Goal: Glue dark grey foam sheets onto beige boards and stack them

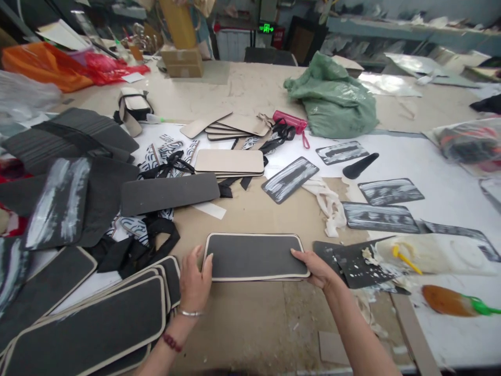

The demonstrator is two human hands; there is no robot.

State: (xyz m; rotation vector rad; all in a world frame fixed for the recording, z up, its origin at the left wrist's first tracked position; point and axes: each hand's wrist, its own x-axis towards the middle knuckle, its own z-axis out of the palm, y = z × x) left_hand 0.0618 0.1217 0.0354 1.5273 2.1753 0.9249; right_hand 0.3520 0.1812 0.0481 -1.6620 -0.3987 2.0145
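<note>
A dark rectangular panel with a beige border (254,256) lies level at the front middle of the table, held between both hands. My left hand (195,282) grips its left end, the thumb at the edge. My right hand (315,267) pinches its right end, with the thumb on top and the fingers beneath. To the left is a pile of similar bordered panels (94,324). Behind the held panel, a plain dark panel (170,194) lies near a small stack of beige panels (229,161).
White-smeared dark pieces (290,179) lie at the right, near a dark scraper-like object (360,165). A clear container with a yellow stick (430,253) and an amber bottle with a green tip (450,301) stand out at right. A green bag (332,96) sits farther back.
</note>
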